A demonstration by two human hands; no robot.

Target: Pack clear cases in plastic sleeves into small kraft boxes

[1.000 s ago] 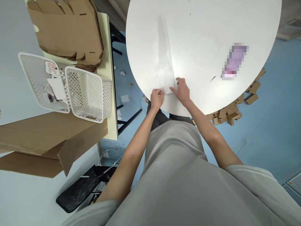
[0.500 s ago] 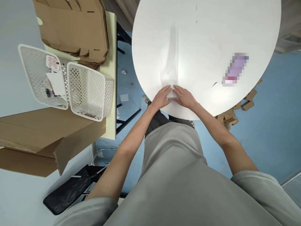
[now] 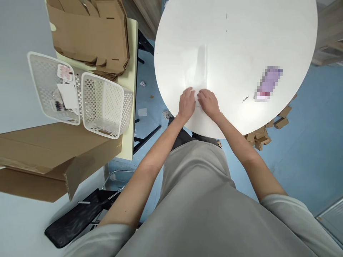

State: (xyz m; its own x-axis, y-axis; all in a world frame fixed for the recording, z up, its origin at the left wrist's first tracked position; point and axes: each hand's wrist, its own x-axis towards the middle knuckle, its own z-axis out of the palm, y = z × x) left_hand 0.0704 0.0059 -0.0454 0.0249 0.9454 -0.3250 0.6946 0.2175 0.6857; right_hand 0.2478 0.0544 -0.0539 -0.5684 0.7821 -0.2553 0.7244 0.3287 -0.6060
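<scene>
A clear, thin strip of plastic film [image 3: 203, 67] lies lengthwise on the round white table [image 3: 241, 43], pointing away from me. Whether it is a bag or a single sheet, I cannot tell. At its near end my left hand [image 3: 187, 103] rests with curled fingers on the left side of the film. My right hand [image 3: 209, 102] is on the other side, its fingers bent over the film's near right part. A small gap separates the two sets of fingertips. The film's near edge is partly hidden beneath them.
A blurred purple item [image 3: 269, 82] lies on the table's right. On a side table [image 3: 130, 82] at left are flattened cardboard boxes [image 3: 91, 39], white perforated baskets [image 3: 103, 103] and a large open carton [image 3: 53, 153]. Small cardboard boxes [image 3: 259, 136] lie on the floor at right.
Both hands have moved forward over the table, away from my body, with fingers more curled. The film stretching out beyond them looks shorter. The view has shifted slightly.
</scene>
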